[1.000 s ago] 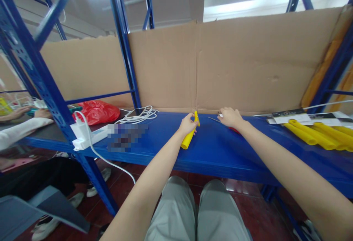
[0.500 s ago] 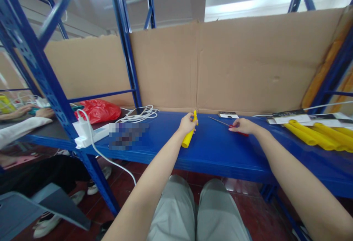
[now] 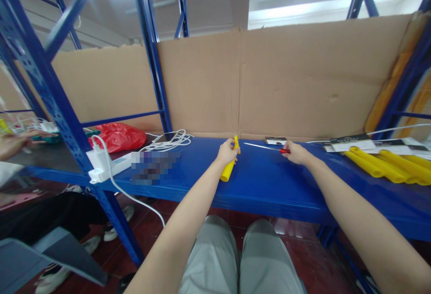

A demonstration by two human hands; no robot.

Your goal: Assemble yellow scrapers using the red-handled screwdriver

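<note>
Left fingers [image 3: 232, 146] enclose a yellow tube [image 3: 228, 171], right fingers [image 3: 288, 146] a red-handled tool [image 3: 283, 151].

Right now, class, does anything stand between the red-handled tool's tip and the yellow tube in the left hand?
Nothing visible does: blue shelf shows between the tip of the red-handled tool and the yellow tube. The small card lies beyond the tool.

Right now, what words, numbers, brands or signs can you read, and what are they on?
No text can be read.
Black-and-white cards by the yellow tubes: any print is too blurred.
Small card near the right hand: too small to read.
Pixelated patch beside the white power strip: hidden.
</note>
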